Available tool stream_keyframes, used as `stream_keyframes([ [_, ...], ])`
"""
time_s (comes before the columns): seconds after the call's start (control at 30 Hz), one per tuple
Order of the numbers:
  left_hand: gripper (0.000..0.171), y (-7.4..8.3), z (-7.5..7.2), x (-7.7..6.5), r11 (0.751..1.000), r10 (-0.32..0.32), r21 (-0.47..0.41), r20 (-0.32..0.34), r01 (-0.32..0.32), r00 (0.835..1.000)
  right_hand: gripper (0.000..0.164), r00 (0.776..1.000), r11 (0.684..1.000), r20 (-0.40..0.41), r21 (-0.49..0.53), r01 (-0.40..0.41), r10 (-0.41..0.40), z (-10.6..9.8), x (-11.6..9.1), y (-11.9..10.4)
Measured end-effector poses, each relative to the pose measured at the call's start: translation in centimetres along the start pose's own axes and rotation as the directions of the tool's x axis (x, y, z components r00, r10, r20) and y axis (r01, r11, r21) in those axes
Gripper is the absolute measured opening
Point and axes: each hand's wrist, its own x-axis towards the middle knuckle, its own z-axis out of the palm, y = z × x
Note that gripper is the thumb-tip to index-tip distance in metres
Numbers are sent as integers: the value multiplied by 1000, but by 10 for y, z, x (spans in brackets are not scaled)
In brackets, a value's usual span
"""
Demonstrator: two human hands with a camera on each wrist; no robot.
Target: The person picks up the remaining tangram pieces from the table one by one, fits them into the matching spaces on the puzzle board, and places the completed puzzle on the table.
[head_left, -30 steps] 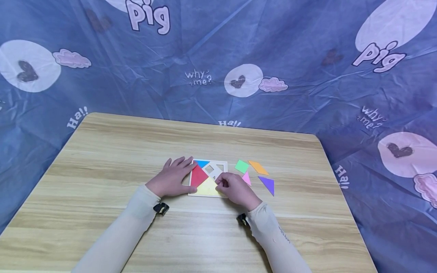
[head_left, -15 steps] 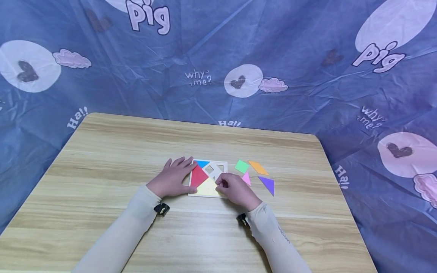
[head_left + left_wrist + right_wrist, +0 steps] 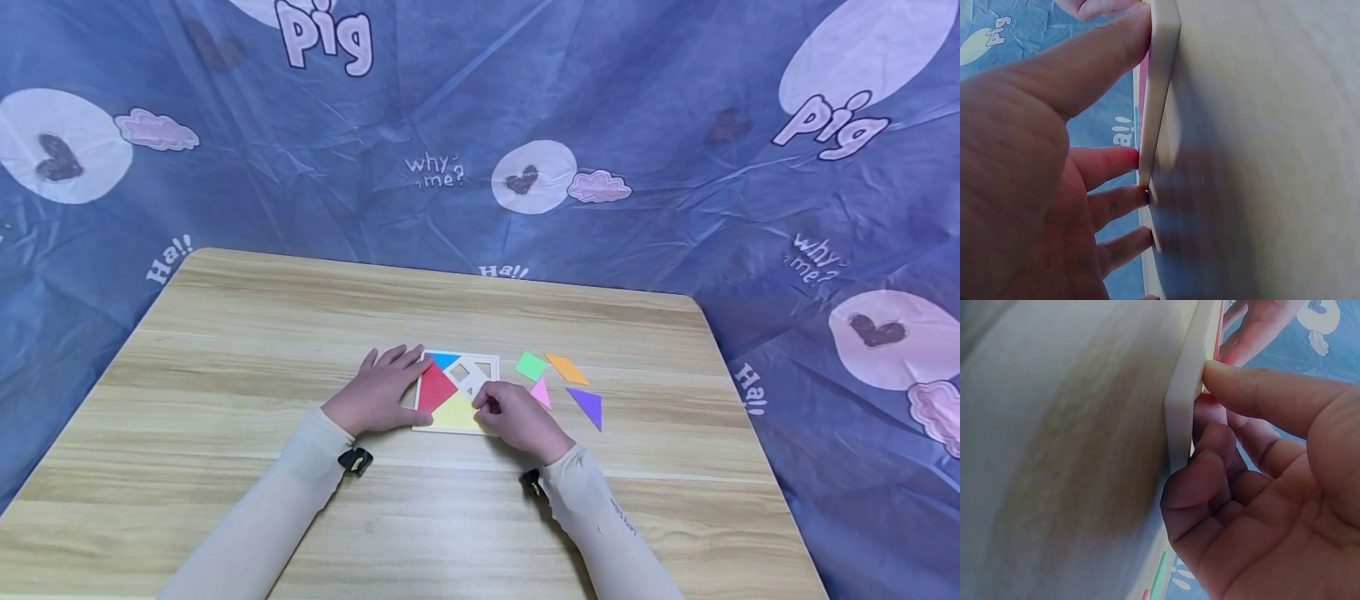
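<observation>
A pale tangram board (image 3: 450,430) lies on the table, with a red piece (image 3: 436,389), a blue piece (image 3: 444,360) and a large yellow triangle (image 3: 456,412) in it. My left hand (image 3: 381,392) steadies its left side, thumb on the near corner and straight fingers spread along the edge; in the left wrist view the thumb (image 3: 1104,56) rests on the rim. My right hand (image 3: 517,417) is at the board's right side, curled fingers and thumb pinching at the yellow triangle's right part. In the right wrist view the thumb (image 3: 1260,390) touches the piece, whose right end is hidden.
Right of the board lie a green square (image 3: 531,366), an orange parallelogram (image 3: 568,368), a pink triangle (image 3: 542,393) and a purple triangle (image 3: 588,406). Bare cut-outs (image 3: 460,372) show in the board's upper right. A patterned blue cloth (image 3: 465,100) hangs behind the wooden table (image 3: 300,308).
Both hands stay almost where they were on the board. The yellow triangle's surface looks more evenly yellow now, with less glare. The loose pieces have not moved.
</observation>
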Motion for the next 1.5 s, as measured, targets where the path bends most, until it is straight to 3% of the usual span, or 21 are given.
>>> stream_keyframes([
  [1.07,96,-6,-5,-2,998,52,-22,4,-52,999,9,995,995,23,-43,93,-92,-5,-1,-4],
  [1.27,94,-8,-4,-2,998,65,-9,-1,-65,998,13,989,988,51,-65,140,-137,-20,-7,-1],
  [1.5,93,-7,-6,-3,997,77,-12,-14,-77,997,19,987,989,-79,-60,134,-138,-51,-15,4],
])
